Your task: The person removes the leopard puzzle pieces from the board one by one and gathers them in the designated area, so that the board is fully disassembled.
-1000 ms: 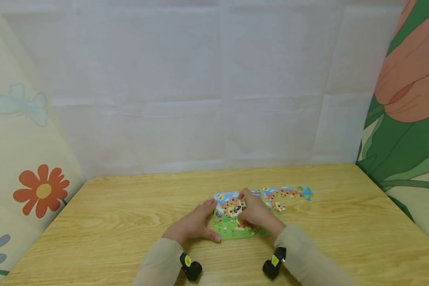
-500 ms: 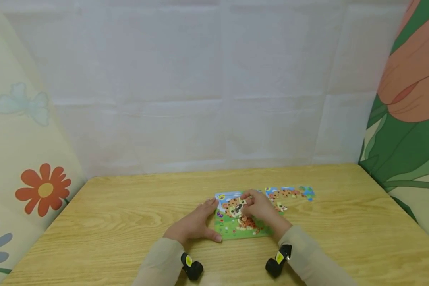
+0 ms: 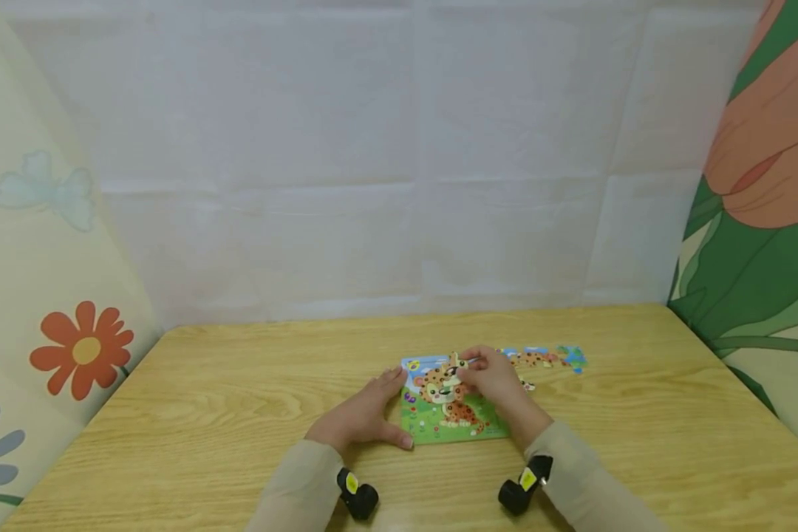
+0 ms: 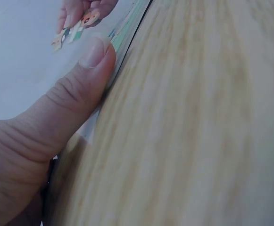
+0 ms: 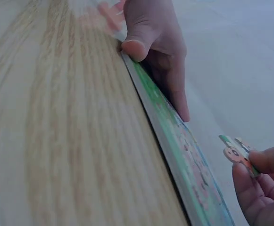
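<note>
A flat jigsaw puzzle board (image 3: 425, 430) with a cartoon leopard on green grass lies on the table. My left hand (image 3: 367, 412) rests along its left side, thumb at the near corner and fingers stretched toward the far corner. Above the picture, my right hand (image 3: 505, 380) pinches a small puzzle piece (image 3: 457, 366) between thumb and fingertips. From the right wrist view, this held piece (image 5: 236, 153) appears raised clear of the board, tilted, with orange, white and green print. The fingers hide part of it.
Right of the board lie several loose puzzle pieces (image 3: 547, 360), partly hidden behind my right hand. The wooden table (image 3: 239, 399) ends at a white cloth backdrop (image 3: 319, 162). Printed flower panels stand at both sides.
My right hand has moved slightly right and up from the leopard's face, and the pinched piece has come into view. The left hand keeps its place at the board's left edge.
</note>
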{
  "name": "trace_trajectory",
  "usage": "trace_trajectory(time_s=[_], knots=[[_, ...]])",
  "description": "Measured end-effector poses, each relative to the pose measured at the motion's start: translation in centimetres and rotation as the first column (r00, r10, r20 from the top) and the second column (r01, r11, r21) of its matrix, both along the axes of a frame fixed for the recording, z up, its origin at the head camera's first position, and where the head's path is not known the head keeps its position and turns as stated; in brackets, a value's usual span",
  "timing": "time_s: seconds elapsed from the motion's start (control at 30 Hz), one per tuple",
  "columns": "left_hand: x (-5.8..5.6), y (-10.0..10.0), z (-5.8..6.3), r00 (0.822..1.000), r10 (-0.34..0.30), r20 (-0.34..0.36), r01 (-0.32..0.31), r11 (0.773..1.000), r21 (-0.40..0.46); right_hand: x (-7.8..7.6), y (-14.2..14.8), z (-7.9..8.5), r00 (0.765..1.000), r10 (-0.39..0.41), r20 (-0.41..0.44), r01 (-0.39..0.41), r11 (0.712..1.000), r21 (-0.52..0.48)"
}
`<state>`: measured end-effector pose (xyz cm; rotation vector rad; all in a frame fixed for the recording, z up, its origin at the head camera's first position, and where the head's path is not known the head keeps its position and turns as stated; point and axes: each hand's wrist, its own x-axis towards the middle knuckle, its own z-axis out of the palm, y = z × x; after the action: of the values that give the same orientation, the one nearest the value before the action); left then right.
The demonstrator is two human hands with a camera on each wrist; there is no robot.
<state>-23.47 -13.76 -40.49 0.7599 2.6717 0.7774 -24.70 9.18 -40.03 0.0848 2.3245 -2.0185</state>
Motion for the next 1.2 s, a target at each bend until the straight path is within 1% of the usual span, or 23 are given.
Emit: trace_trajectory(time_s=[0.27,0.5,0.7,0.83,0.97,1.07,1.17,1.2], knots=[[0.1,0.1,0.0,1.000,0.014,0.016,-0.014,1.000,0.002,0.3,0.8,0.5,0.999,-0.040,-0.022,0.039,0.998,-0.054],[0.0,0.1,0.0,1.000,0.008,0.004,-0.008,1.000,0.006,0.3,1.5,0.5,0.996,-0.088,-0.003,0.087,0.987,-0.138],[-0.1,0.0,0.0,1.000,0.006,0.004,-0.006,1.000,0.007,0.5,2.6,0.7,0.996,-0.090,-0.016,0.087,0.989,-0.121],[-0.2,0.0,-0.1,1.000,0.004,0.000,-0.004,1.000,0.004,0.4,3.4,0.7,0.996,-0.087,-0.015,0.084,0.988,-0.129],[-0.1,0.0,-0.2,1.000,0.007,-0.004,-0.007,1.000,0.000,0.5,4.4,0.7,0.996,-0.084,-0.025,0.081,0.992,-0.097],[-0.1,0.0,-0.2,1.000,0.011,-0.004,-0.011,1.000,-0.001,0.6,5.0,0.6,0.995,-0.096,-0.023,0.093,0.991,-0.100],[-0.1,0.1,-0.2,1.000,0.011,-0.009,-0.011,1.000,-0.004,0.6,5.5,0.5,0.993,-0.115,-0.008,0.113,0.982,-0.149],[-0.1,0.1,-0.2,1.000,0.010,-0.010,-0.010,1.000,-0.005,0.6,5.7,0.5,0.993,-0.120,-0.009,0.117,0.982,-0.152]])
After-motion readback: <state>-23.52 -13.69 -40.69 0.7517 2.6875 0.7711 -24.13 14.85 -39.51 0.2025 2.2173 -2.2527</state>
